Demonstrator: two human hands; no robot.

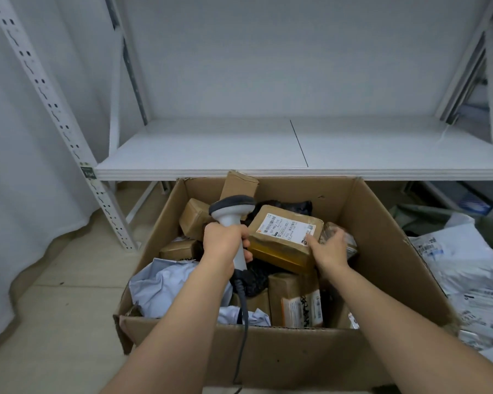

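Note:
A large open cardboard box (382, 231) stands on the floor, filled with several parcels. My left hand (225, 243) grips the handle of a grey and white barcode scanner (231, 207), whose head points toward a brown taped parcel (282, 237) with a white shipping label on top. My right hand (330, 247) holds that parcel at its right end, thumb on the label side and fingers round the far edge. The scanner's grey cable (244, 322) hangs down over the box's front wall.
A white metal shelf (211, 149) runs just behind the box, its upright post (54, 109) at left. Grey plastic mailer bags (467, 280) lie piled at right. More brown parcels (295, 302) and a pale bag (165, 288) fill the box. Tiled floor lies at left.

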